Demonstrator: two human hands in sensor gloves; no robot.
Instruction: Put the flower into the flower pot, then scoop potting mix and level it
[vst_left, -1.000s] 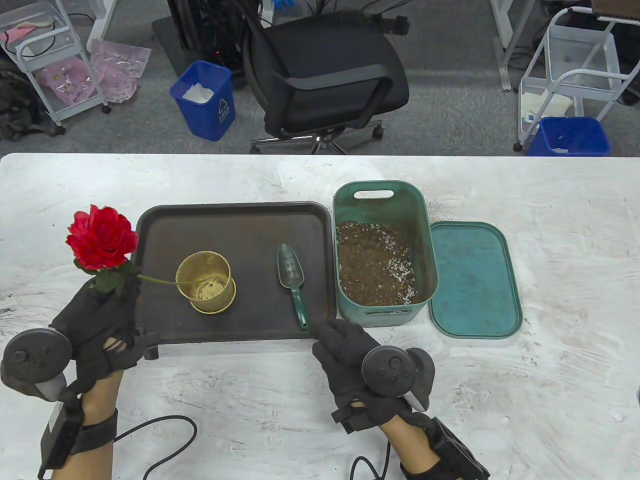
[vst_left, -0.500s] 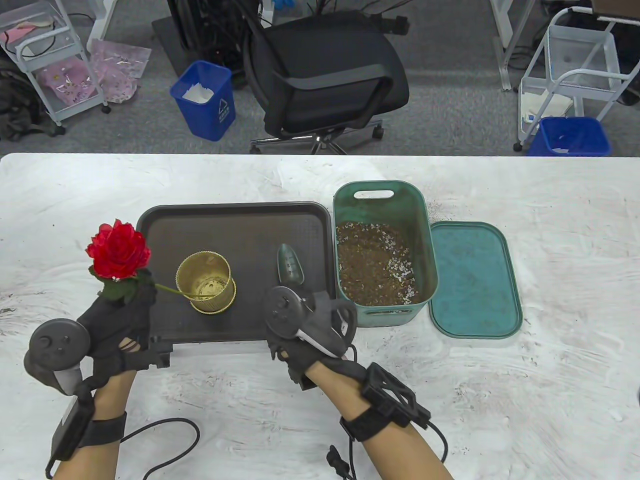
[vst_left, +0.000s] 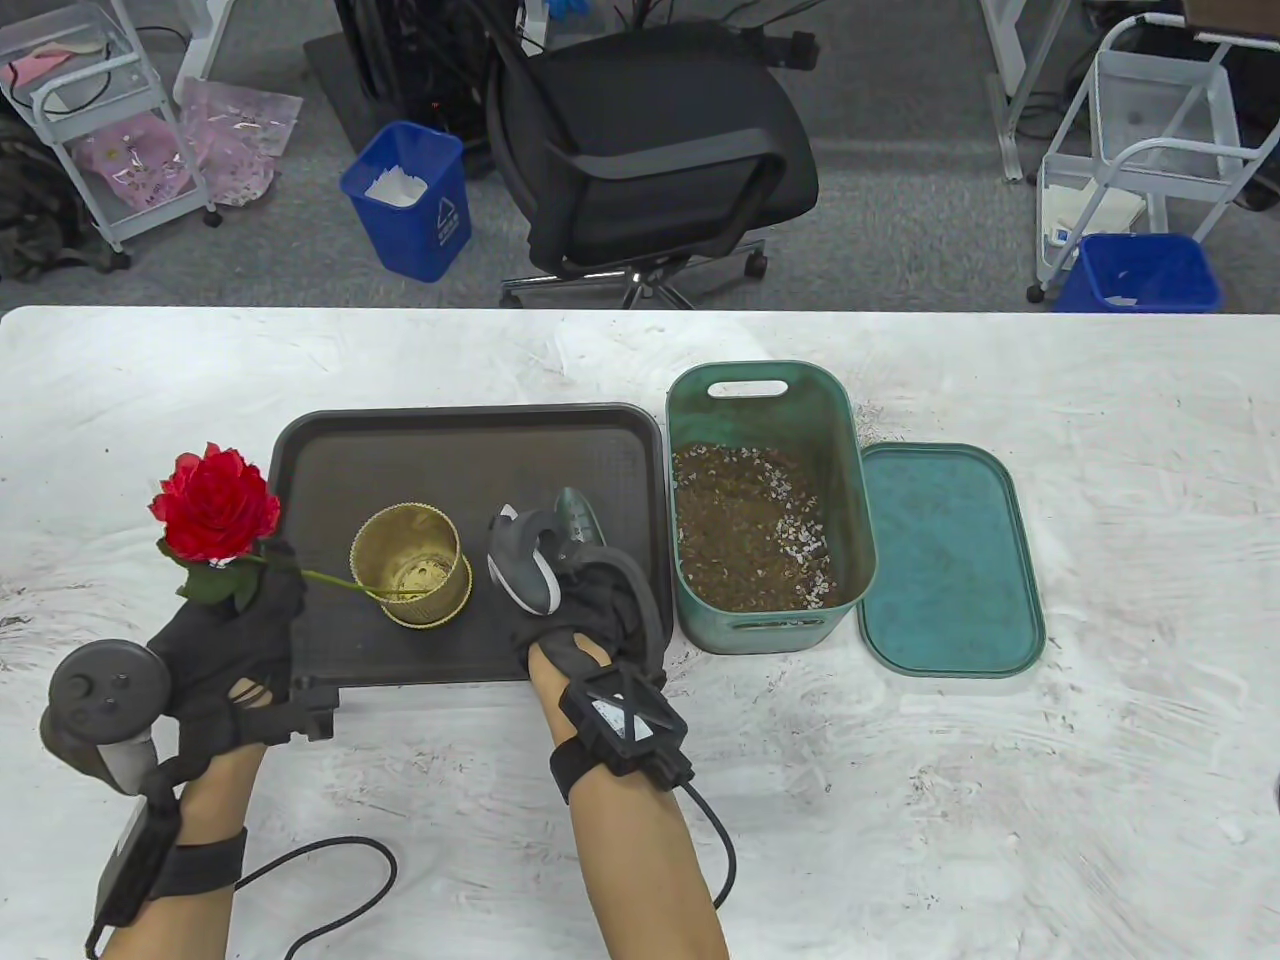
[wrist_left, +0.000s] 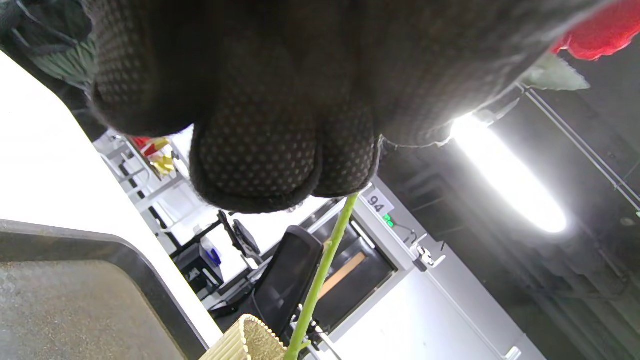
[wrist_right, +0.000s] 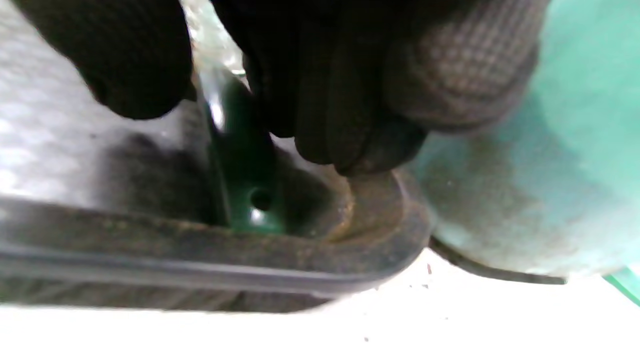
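- Our left hand (vst_left: 225, 640) hovers at the tray's left edge, fingers curled round the green stem of the red flower (vst_left: 214, 503); the bloom stands above the hand, over the white table (vst_left: 1000, 760)
- From the left wrist view the stem (wrist_left: 320, 275) comes out from under the closed fingertips (wrist_left: 260, 160) and runs down to the ribbed rim of the pot; the table view shows its tip reaching the pot's left rim, but we cannot tell whether it touches
- The gold flower pot (vst_left: 411, 565) stands upright on the dark tray (vst_left: 450, 440), left of centre, with no soil in it
- Our right hand (vst_left: 590, 610) is down on the tray's near right part, over the green trowel (vst_left: 578, 515), whose scoop end shows beyond the hand
- In the right wrist view the fingers (wrist_right: 345, 125) are curled over the trowel handle (wrist_right: 245, 165), thumb on the other side; the handle's end with its hole lies against the tray's raised rim (wrist_right: 200, 270), and we cannot tell if it is lifted
- The teal bin (vst_left: 850, 440) of potting mix (vst_left: 750, 530) sits just right of the tray, its lid (vst_left: 950, 560) flat beside it
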